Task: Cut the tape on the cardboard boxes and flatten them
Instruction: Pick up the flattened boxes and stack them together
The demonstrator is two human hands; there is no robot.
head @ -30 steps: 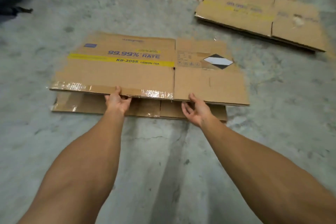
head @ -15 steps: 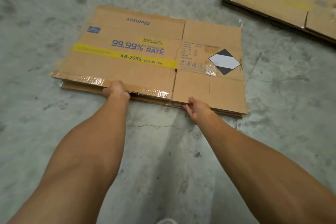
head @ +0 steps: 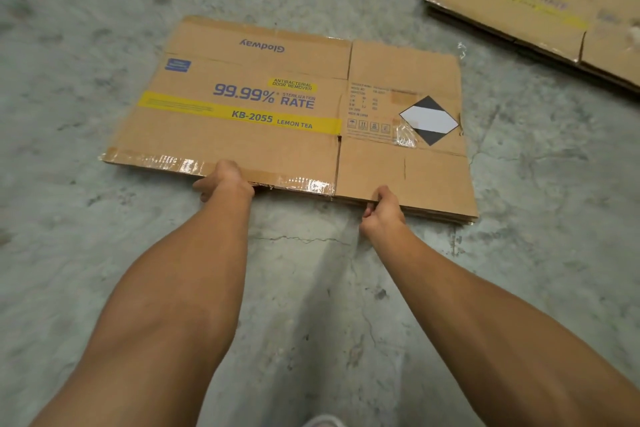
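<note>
the person is pressing the near edge of the flattened cardboard box down against the concrete floor, and that edge is now lying shut: a second ago the top layer was standing lifted off the lower flaps with a clear gap showing, and half a second ago that gap was already narrowing to a thin line. the left hand is gripping the taped near edge with fingers curled over it, and the right hand is pinching the near edge of the right-hand panel, thumb on top and fingers tucked underneath. the strip of clear tape along the left flap is looking split, not bridging a seam. this box is appearing to be fully flat now, so the step is looking close to done. a second pile of flattened boxes is lying well apart at the far right.
</note>
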